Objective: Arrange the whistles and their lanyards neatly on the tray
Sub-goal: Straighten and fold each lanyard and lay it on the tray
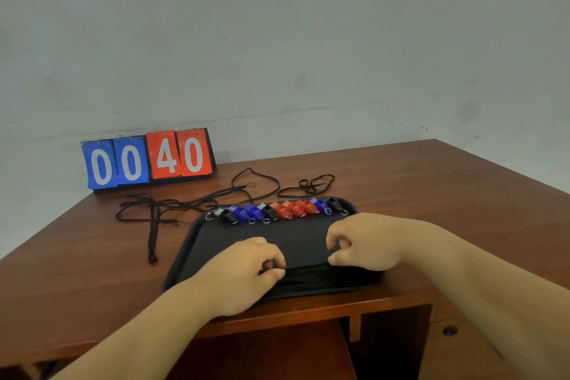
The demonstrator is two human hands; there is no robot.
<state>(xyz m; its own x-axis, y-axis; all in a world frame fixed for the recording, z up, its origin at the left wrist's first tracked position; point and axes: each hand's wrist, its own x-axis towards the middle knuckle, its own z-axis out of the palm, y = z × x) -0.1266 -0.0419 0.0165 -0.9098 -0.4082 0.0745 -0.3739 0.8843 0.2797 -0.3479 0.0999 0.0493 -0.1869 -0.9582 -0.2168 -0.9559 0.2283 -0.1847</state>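
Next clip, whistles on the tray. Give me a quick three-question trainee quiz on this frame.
1. True or false: the row of red, blue and black plastic whistles lies along the far edge of the black rectangular tray.
2. Where do most of the loose black cord lanyards lie? A) coiled on the tray B) on the brown wooden table beyond the tray C) on the floor
3. What do the orange cards of the flip scoreboard read?

Key: 1 true. 2 B. 3 forty. Left hand and right hand work at the tray's near edge.
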